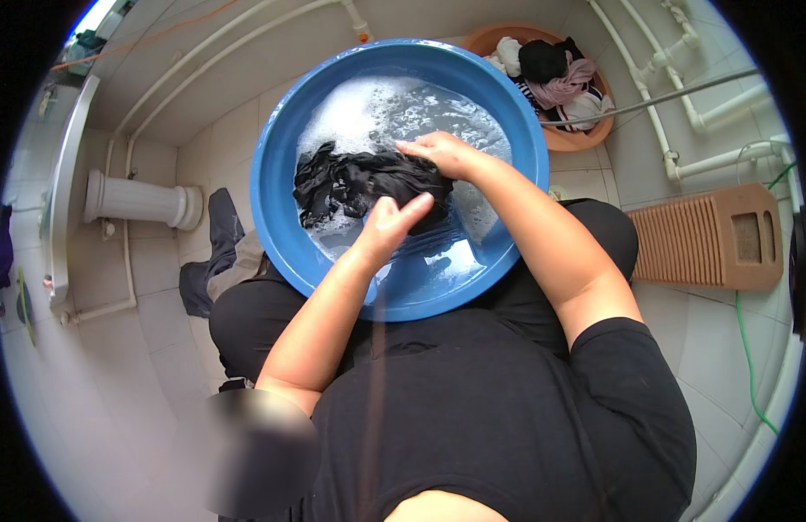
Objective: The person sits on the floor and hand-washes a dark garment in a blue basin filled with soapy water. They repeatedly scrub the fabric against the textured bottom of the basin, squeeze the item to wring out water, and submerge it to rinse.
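A large round blue basin (270, 230) stands before me, holding soapy water with thick white suds (359, 104) toward its far left. Wet black cloth (359, 178), bunched up, lies in the water and reaches toward the basin's left wall. My left hand (390, 224) grips the near right end of the cloth, its thumb pointing up to the right and its fingers hidden under the fabric. My right hand (438, 155) is closed on the same cloth from the far right side. What kind of garment it is, I cannot make out.
Behind the basin at right, an orange-brown tub (585, 135) holds several clothes. A brown washboard (681, 239) lies on the tiled floor at right. To the left are a white pedestal (142, 200) and dark clothing (224, 230). White pipes (655, 104) run along the walls; a green hose (746, 357) trails at right.
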`<state>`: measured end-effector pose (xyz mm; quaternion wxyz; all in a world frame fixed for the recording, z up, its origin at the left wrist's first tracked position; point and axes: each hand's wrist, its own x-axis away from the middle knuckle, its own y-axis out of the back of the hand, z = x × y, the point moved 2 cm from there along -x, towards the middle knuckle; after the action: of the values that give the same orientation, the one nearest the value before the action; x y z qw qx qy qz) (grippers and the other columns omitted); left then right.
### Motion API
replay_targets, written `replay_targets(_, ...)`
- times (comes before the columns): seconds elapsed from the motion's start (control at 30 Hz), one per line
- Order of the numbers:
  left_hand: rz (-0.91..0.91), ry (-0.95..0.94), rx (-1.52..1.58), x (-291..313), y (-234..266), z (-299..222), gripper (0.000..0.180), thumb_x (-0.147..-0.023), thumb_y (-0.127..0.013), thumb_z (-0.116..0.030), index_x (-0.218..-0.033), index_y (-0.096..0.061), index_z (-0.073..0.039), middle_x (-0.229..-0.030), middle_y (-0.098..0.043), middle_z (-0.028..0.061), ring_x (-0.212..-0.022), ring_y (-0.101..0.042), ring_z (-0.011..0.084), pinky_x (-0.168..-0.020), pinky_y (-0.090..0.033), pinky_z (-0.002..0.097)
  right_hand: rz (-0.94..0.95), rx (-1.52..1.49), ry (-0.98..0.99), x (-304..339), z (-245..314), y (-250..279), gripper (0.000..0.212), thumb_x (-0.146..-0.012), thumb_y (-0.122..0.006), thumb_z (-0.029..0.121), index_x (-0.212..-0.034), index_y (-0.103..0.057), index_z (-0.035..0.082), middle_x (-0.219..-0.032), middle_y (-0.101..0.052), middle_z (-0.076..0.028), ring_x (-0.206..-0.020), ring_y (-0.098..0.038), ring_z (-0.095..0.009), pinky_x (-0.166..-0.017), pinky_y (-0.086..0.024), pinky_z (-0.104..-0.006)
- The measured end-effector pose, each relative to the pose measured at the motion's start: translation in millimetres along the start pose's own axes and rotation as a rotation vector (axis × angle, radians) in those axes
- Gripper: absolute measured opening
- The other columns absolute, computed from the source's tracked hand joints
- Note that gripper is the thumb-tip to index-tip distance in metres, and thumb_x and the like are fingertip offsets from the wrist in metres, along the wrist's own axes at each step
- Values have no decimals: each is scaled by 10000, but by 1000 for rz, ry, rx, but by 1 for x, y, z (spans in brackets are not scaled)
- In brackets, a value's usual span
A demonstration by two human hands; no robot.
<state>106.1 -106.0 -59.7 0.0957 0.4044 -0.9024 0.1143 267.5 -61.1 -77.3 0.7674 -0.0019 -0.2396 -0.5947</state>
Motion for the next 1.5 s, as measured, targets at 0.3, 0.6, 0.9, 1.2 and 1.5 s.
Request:
replay_targets(0.3, 330, 62, -1126, 12, 4, -55, 499, -664, -727, -434, -685, -576, 41, -590, -540, 150, -572, -549, 183, -568, -437, 344, 178, 356, 103, 12, 9, -2, 358, -695, -614, 326, -874, -621, 16, -775, -625, -96, -717, -572, -205, -671, -440, -334)
replay_targets(0.6, 202, -245, -1088, -26, 75, -14, 549, -563, -664, -138, -1100, -553, -101, -1076, -593, 139, -1113, -487, 326, -1022, -319, 378, 166, -722, 257, 51, 62, 15, 183, -773, -571, 97, -935, -561, 13, -825, -590, -11, -773, -565, -90, -718, -472, -240)
replay_targets(0.9, -128, 152, 517, -28, 104, 2, 340, -774, -625, -149, -1074, -545, -9, -981, -625, 100, -882, -618, 199, -804, -503, 315, -646, 167, -47, -12, -61, 56, 605, -710, -677, 396, -1103, -525, -39, -1072, -584, -216, -1026, -562, -320, -898, -429, -380)
replay_targets(1.2, -238, 209, -271, -33, 98, 37, 402, -757, -684, -185, -1053, -556, 54, -940, -629, 100, -842, -582, 143, -743, -457, 270, -67, 578, -315, -26, -69, 21, 664, -734, -590, 565, -1185, -547, 80, -1223, -522, -148, -1135, -490, -312, -958, -386, -381)
replay_targets(1.5, -238, 174, 1032, -39, 86, 42, 448, -905, -441, -411, -1154, -525, -49, -1131, -581, 141, -1037, -564, 273, -933, -431, 417, -401, 203, 693, 22, 40, -66, 424, -634, -680, 198, -1015, -588, 35, -1077, -556, -143, -995, -552, -306, -845, -458, -343)
